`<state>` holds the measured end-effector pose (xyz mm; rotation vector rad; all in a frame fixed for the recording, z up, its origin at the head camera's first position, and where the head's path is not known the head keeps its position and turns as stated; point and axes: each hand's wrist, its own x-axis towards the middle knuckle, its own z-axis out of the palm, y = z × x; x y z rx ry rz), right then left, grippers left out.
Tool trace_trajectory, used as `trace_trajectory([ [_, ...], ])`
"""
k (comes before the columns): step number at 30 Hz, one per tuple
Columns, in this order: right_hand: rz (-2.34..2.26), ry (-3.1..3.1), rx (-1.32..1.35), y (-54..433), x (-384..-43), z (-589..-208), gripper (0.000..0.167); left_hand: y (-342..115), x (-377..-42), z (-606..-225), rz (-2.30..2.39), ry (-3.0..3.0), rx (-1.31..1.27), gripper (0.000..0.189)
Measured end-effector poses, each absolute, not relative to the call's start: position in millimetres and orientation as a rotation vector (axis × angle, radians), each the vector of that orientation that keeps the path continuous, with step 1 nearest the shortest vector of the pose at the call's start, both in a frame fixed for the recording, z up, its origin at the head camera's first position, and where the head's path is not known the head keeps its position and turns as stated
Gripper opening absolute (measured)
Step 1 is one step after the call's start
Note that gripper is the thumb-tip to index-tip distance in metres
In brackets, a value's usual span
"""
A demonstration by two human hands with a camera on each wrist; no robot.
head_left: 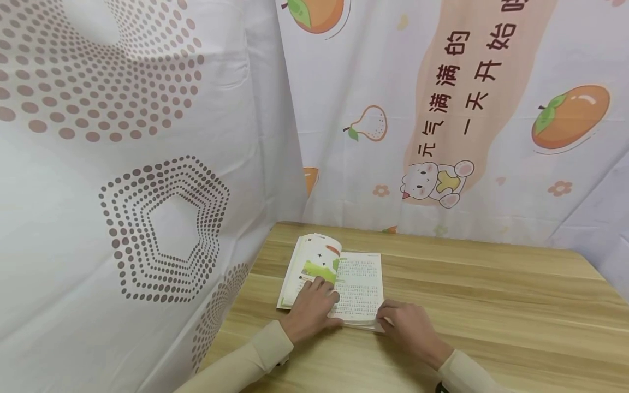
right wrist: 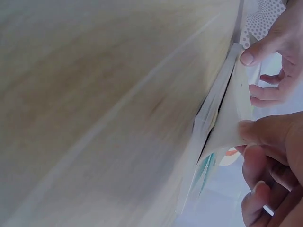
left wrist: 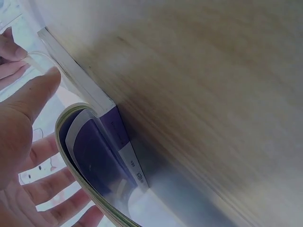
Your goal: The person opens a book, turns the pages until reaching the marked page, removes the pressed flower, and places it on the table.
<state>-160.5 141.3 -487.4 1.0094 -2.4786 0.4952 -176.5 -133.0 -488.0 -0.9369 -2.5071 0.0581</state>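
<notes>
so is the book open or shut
Open: the book lies with a picture page at left and a text page at right, which the right hand pinches near its corner.

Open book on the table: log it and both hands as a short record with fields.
Object: open book
Support: wooden table
Left page: colored illustration in its upper part
Right page: rows of printed text
Left hand: rests on the book, fingers over the left page's lower part
Right hand: pinches the right page's lower right corner
Backdrop: fruit-print cloth behind, dot-patterned cloth at left
</notes>
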Motion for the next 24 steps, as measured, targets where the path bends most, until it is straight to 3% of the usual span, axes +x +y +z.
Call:
trace_trajectory([
  [4,0.54,-2.474,0.949,141.3,-161.5,-485.5,0.019,-133.2,-176.9,-488.0,0.053,-2.521,-0.926,0.042],
  [11,0.534,-2.534,0.815,144.5,-165.9,-484.4,0.06,-129.4,-178.3,-486.8,0.051,-2.548,-0.88,0.022],
  [24,0.426,-2.626,0.952,146.5,-159.2,-494.1,0.04,-130.9,-184.5,-486.1,-0.045,-2.343,-0.739,0.073],
])
